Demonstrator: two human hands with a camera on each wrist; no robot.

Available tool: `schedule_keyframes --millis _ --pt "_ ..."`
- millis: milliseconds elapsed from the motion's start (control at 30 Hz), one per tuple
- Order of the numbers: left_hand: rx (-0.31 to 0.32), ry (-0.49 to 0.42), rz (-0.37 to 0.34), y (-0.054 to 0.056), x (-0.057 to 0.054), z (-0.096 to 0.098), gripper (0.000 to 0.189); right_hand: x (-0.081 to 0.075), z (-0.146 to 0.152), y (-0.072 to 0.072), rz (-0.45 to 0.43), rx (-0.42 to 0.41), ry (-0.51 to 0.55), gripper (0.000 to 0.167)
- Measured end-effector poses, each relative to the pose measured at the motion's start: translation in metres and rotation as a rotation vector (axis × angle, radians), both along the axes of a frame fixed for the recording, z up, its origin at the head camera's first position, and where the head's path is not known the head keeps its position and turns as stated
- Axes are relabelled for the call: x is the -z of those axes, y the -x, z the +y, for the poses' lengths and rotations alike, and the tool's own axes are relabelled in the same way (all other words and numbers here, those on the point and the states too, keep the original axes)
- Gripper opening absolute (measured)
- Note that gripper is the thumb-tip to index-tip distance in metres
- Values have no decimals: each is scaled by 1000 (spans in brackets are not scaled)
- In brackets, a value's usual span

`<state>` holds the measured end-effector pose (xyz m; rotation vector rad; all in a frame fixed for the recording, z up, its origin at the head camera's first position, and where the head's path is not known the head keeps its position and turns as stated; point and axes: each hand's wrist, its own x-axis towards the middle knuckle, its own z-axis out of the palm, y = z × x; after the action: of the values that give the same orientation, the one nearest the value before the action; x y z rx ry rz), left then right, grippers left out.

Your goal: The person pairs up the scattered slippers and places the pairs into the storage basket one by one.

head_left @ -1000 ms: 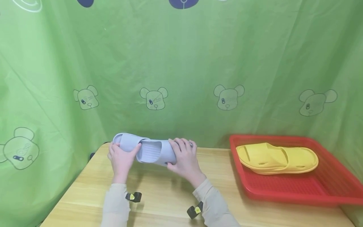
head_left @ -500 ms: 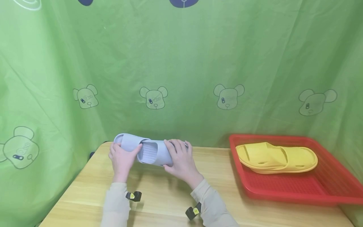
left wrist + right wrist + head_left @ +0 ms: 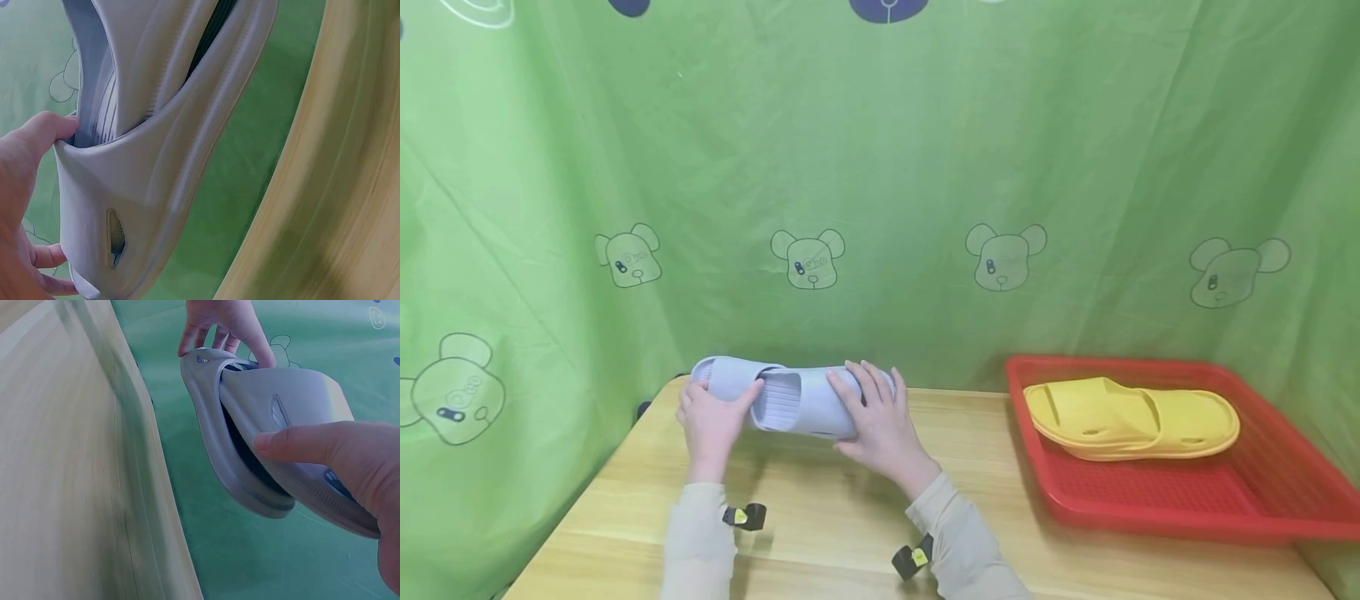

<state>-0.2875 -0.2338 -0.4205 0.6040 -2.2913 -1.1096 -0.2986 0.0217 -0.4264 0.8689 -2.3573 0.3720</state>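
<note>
In the head view, your left hand (image 3: pixel 711 427) and right hand (image 3: pixel 886 427) grip two interlocked pale-blue slippers (image 3: pixel 823 402) above the wooden table (image 3: pixel 820 517). Left wrist: your left thumb (image 3: pixel 47 131) touches an opening's rim; right wrist: your right thumb (image 3: pixel 303 442) lies across one upper.

Smooth, matt rubbery-looking grey slippers (image 3: pixel 826 404), ribbed insole (image 3: pixel 778 402), matt foam-like yellow slippers (image 3: pixel 1097 412); red plastic basket (image 3: pixel 1150 522), wood-grain tabletop (image 3: pixel 835 533), creased, cloth-like curtain (image 3: pixel 895 150)

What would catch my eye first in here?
Probably the bright yellow slippers in the red basket at right. Next, the pale blue slippers, one tucked partly into the other, held up by the left hand and right hand. Behind hangs a green curtain with cartoon animal faces.
</note>
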Motion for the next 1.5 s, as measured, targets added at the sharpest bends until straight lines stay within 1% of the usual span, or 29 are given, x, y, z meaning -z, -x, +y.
schedule_keyframes --millis 200,367,533,733,933,1100,1300,1500 --pt "10 -11 -1 -2 -3 -2 104 0 0 0 3 5 -1 114" --pt "18 -15 -3 -2 -3 -3 105 0 1 0 15 7 8 111" --pt "21 -22 -15 -3 -3 -3 107 2 0 2 21 21 -10 111" --pt "22 -24 -38 -3 -4 -5 109 5 -1 3 50 28 -29 112" --pt "22 -17 -45 -3 -4 -4 109 4 0 2 79 19 -26 111" --pt "23 -23 -27 -3 -4 -2 108 6 1 4 104 12 -19 112" --pt "27 -34 3 0 0 2 106 8 0 5 138 19 -1 112" --pt "48 -65 17 2 -1 2 110 9 -1 6 162 11 17 111"
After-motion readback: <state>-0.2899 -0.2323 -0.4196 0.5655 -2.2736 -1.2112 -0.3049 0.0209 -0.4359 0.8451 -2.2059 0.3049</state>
